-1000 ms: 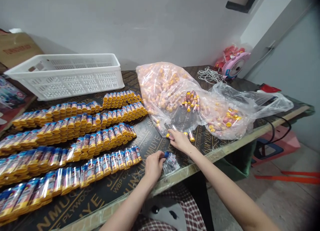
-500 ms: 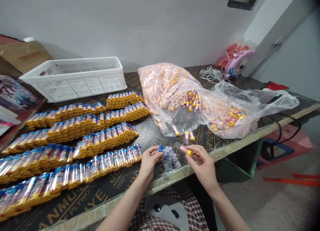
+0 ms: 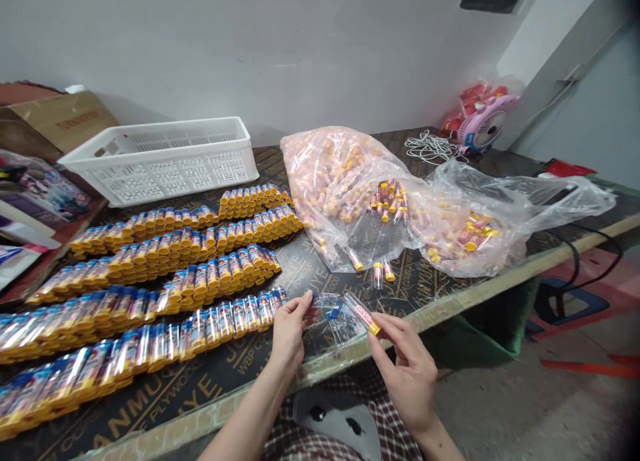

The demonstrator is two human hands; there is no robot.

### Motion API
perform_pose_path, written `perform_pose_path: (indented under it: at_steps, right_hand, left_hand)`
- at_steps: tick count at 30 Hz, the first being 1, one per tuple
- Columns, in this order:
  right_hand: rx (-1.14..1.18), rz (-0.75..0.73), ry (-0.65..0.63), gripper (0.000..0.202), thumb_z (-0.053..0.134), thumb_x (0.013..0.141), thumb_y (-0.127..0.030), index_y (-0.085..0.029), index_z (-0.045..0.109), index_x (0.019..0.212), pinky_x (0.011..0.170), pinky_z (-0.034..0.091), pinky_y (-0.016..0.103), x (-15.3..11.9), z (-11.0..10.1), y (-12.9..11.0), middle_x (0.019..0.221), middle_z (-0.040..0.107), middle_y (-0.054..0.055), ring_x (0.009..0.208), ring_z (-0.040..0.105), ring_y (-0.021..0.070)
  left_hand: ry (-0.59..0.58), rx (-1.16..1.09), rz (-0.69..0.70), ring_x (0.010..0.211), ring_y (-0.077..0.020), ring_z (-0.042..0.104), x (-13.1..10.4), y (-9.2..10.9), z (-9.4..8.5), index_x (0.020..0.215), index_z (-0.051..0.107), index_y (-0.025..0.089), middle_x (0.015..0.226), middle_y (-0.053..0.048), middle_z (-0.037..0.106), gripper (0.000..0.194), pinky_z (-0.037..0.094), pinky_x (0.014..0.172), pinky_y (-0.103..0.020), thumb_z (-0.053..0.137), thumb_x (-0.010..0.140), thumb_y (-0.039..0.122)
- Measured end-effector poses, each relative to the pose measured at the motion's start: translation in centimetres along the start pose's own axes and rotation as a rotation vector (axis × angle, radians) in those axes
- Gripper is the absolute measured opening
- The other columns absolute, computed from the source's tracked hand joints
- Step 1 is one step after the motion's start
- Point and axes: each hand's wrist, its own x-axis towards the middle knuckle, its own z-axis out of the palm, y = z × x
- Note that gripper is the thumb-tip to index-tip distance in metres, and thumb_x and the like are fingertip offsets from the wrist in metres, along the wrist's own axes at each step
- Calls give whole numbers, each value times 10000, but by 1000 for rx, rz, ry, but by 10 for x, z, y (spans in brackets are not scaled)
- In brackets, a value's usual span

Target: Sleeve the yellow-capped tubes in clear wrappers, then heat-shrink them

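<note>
- Head view: left hand [image 3: 290, 328], lower centre, pinches a clear sleeve [image 3: 327, 302] near its blue end; fingertips partly hide the grip.
- Right hand [image 3: 407, 368], just right of centre, holds a tube [image 3: 357, 310] by its yellow cap [image 3: 374, 327], clear end angled up-left. Ends just beside each other; can't tell if touching.
- Cap grip looks right: leaves the clear end free.
- Pinch lightly; the sleeve looks thin, likely creases.
- Better to line both up before closing the gap, clear of the loose sleeves [image 3: 344, 332] below.
</note>
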Motion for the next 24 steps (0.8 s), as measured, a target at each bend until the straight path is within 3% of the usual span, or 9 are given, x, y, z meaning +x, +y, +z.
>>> perform_pose_path:
  at_steps: [6,9,13,18,20,24]
  right_hand:
    - [3,3,-112,328,557,825,-143,-304,625,1103,807,523,365,-1,5,1,1028,621,55,945,605,210]
    - [49,43,-204,313,541,839,-164,-293,621,1112,820,527,362,-4,8,4,1058,607,65,981,597,214]
    - [90,63,-278,323,485,869,-163,-294,618,1132,821,531,366,-7,10,8,1086,599,73,988,597,213]
    - [101,13,-295,354,475,854,-117,-308,618,1115,732,550,323,-5,12,8,1001,601,61,876,617,185]
    - [59,-24,-284,446,509,812,-102,-316,556,1201,760,547,339,-4,12,8,1030,576,63,901,608,190]
    - [69,-63,-307,766,551,691,-84,-309,316,1385,942,472,431,1,10,7,1374,373,87,1196,475,262]
  left_hand:
    - [-22,81,78,554,-104,560,-1,-4,-2,624,626,105,580,-17,606,433,441,543,-199,763,542,508]
    - [-104,97,135,610,-107,570,-3,-4,-1,715,635,110,677,-20,619,412,483,601,-222,707,638,509]
    - [-205,-19,42,649,-102,590,-7,-1,0,879,608,140,772,-16,628,411,504,646,-235,759,615,417]
    - [-293,2,-26,646,-116,606,-15,6,2,950,590,140,751,-29,644,471,507,644,-249,798,580,344]
    - [-393,47,-83,673,-129,616,-21,7,2,950,613,120,786,-59,659,448,505,655,-255,791,598,333]
    - [-547,157,-183,660,-109,594,-33,7,2,893,674,83,806,-92,666,370,473,620,-209,746,660,361]
